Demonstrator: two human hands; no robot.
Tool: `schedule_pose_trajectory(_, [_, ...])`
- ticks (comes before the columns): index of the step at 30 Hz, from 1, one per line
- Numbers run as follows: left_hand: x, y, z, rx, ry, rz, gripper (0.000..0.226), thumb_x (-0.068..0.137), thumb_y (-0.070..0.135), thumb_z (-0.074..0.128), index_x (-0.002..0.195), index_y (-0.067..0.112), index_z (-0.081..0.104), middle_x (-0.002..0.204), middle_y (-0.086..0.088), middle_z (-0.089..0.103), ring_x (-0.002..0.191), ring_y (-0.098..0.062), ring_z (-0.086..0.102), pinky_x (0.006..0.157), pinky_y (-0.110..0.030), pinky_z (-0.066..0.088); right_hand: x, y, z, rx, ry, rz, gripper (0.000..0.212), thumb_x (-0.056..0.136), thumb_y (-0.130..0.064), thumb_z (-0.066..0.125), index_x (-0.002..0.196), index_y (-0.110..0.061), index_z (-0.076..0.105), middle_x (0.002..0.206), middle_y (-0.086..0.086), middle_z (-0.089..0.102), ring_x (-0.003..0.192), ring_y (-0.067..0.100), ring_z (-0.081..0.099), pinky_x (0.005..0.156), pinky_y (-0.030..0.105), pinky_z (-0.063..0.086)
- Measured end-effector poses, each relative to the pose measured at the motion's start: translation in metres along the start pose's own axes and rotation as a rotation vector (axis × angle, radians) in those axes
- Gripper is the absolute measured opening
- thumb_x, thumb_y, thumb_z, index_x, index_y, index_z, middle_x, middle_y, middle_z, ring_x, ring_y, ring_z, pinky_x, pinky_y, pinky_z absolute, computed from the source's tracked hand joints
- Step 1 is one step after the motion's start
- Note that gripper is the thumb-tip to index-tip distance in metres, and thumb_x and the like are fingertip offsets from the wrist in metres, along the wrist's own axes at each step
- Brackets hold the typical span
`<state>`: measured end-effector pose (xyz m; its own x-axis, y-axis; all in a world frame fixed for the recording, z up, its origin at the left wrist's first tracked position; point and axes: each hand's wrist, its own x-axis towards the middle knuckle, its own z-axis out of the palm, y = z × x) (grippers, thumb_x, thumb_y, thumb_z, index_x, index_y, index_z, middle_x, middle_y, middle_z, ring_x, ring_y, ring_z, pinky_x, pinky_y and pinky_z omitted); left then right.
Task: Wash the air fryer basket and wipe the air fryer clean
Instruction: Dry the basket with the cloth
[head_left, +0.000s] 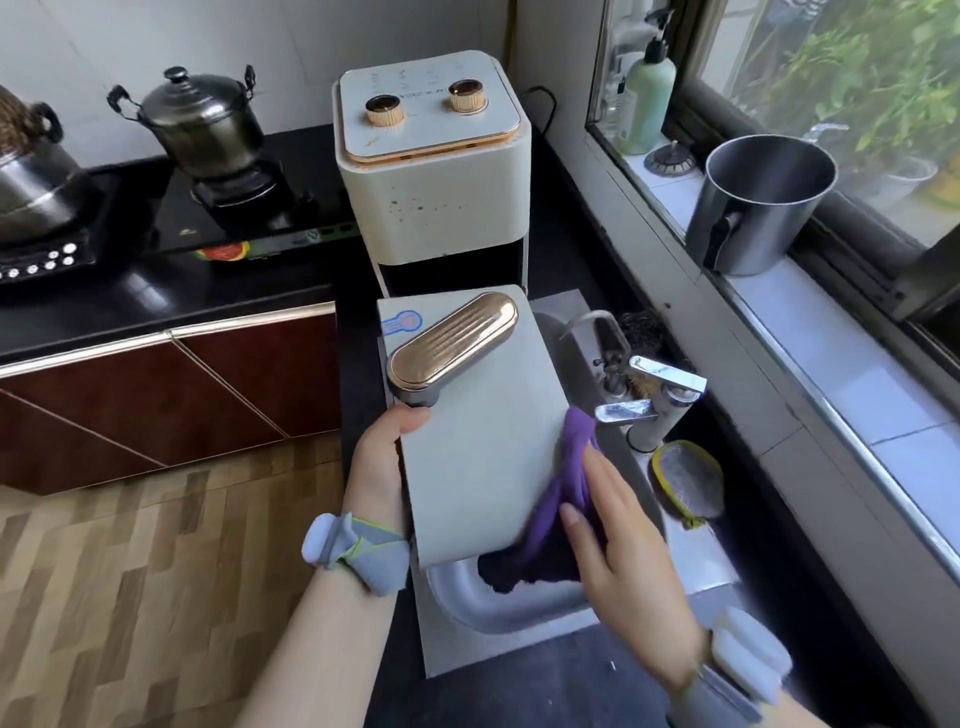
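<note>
Left hand (382, 467): gripped cream plastic air fryer basket (467, 415) by its left edge, steadying it over steel sink (467, 603).
Right hand (618, 535): fingers straight, pressed purple cloth (561, 499) on panel, wiping.

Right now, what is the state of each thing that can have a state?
Air fryer: basket slot empty, front spotted.
Basket: out, held over the sink.
Left hand: grips the basket's edge.
Right hand: presses the purple cloth on the basket.
Tap: no water visible.
Steel pot: lid on.
</note>
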<state>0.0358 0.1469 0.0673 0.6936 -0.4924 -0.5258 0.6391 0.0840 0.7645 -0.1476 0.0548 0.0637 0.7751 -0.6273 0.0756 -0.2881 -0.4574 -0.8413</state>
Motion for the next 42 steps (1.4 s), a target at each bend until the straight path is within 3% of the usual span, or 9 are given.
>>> schedule_pose_trajectory(3, [-0.004, 0.001, 0.004, -0.023, -0.033, -0.019, 0.013, 0.073, 0.021, 0.053, 0.065, 0.021, 0.064, 0.066, -0.003, 0.059, 0.057, -0.019, 0.058, 0.058, -0.026, 0.044, -0.002, 0.001, 0.0, 0.044, 0.051, -0.017, 0.047, 0.094, -0.009, 0.05, 0.14, -0.007, 0.042, 0.146, 0.001, 0.042, 0.139, 0.012, 0.033, 0.113, 0.027, 0.027])
schedule_pose_trajectory(8, [-0.007, 0.002, 0.007, 0.033, -0.028, -0.132, 0.022, 0.079, 0.019, 0.05, 0.059, 0.016, 0.058, 0.055, -0.004, 0.055, 0.045, -0.017, 0.055, 0.048, -0.019, 0.044, 0.016, -0.003, -0.008, -0.039, 0.072, 0.01, 0.041, 0.091, -0.011, 0.053, 0.132, -0.006, 0.052, 0.14, 0.008, 0.049, 0.134, 0.021, 0.042, 0.104, 0.009, 0.027])
schedule_pose_trajectory(12, [-0.012, -0.008, 0.01, -0.086, -0.073, -0.151, 0.024, 0.082, 0.018, 0.043, 0.071, 0.009, 0.062, 0.06, -0.008, 0.066, 0.048, -0.021, 0.063, 0.05, -0.021, 0.05, 0.043, -0.021, -0.005, -0.362, 0.007, -0.064, 0.046, 0.089, -0.026, 0.039, 0.13, -0.012, 0.056, 0.141, 0.01, 0.046, 0.128, 0.034, 0.043, 0.103, 0.036, 0.038])
schedule_pose_trajectory(16, [-0.013, -0.007, 0.027, -0.16, -0.182, -0.152, 0.042, 0.084, 0.02, 0.038, 0.072, 0.004, 0.075, 0.069, -0.012, 0.072, 0.059, -0.022, 0.069, 0.054, -0.024, 0.055, 0.035, -0.036, 0.013, -0.414, 0.093, -0.226, 0.036, 0.087, -0.018, 0.049, 0.12, -0.015, 0.066, 0.128, 0.003, 0.061, 0.126, 0.04, 0.048, 0.104, 0.053, 0.039])
schedule_pose_trajectory(19, [-0.016, -0.011, 0.033, -0.171, -0.233, -0.156, 0.046, 0.082, 0.019, 0.04, 0.046, 0.006, 0.066, 0.05, -0.006, 0.064, 0.047, -0.015, 0.064, 0.048, -0.016, 0.051, 0.011, -0.043, 0.036, -0.366, 0.077, -0.351, 0.04, 0.086, -0.021, 0.045, 0.12, -0.019, 0.065, 0.13, -0.003, 0.06, 0.127, 0.033, 0.049, 0.106, 0.049, 0.037])
schedule_pose_trajectory(22, [-0.018, -0.011, 0.032, -0.24, -0.285, -0.156, 0.057, 0.09, 0.023, 0.032, 0.052, 0.004, 0.069, 0.057, -0.008, 0.067, 0.055, -0.016, 0.068, 0.055, -0.019, 0.054, 0.002, -0.04, 0.044, -0.381, 0.154, -0.414, 0.04, 0.086, -0.024, 0.047, 0.123, -0.023, 0.063, 0.135, -0.007, 0.055, 0.133, 0.027, 0.043, 0.112, 0.044, 0.027])
schedule_pose_trajectory(28, [-0.027, -0.014, 0.039, -0.327, -0.186, -0.168, 0.057, 0.072, 0.024, 0.049, 0.122, -0.001, 0.06, 0.121, -0.021, 0.062, 0.109, -0.033, 0.062, 0.099, -0.038, 0.046, 0.006, -0.031, 0.04, -0.32, 0.429, -0.277, 0.045, 0.088, -0.04, 0.046, 0.129, -0.024, 0.055, 0.144, -0.007, 0.041, 0.141, 0.022, 0.024, 0.118, 0.045, 0.01])
schedule_pose_trajectory(39, [-0.022, -0.017, 0.025, -0.336, -0.141, -0.052, 0.041, 0.081, 0.024, 0.042, 0.068, 0.01, 0.078, 0.076, -0.009, 0.073, 0.067, -0.025, 0.071, 0.057, -0.029, 0.057, 0.052, -0.016, 0.005, 0.041, 0.52, -0.231, 0.053, 0.091, -0.037, 0.041, 0.139, -0.016, 0.038, 0.147, -0.001, 0.03, 0.14, 0.026, 0.024, 0.117, 0.036, 0.017])
schedule_pose_trajectory(42, [-0.023, -0.013, 0.021, -0.335, -0.163, -0.05, 0.034, 0.074, 0.026, 0.046, 0.071, 0.011, 0.078, 0.078, -0.008, 0.072, 0.069, -0.026, 0.07, 0.064, -0.031, 0.058, 0.064, -0.016, -0.001, 0.188, 0.525, -0.119, 0.055, 0.097, -0.044, 0.026, 0.122, -0.003, 0.052, 0.114, 0.0, 0.048, 0.113, 0.025, 0.046, 0.1, 0.019, 0.028])
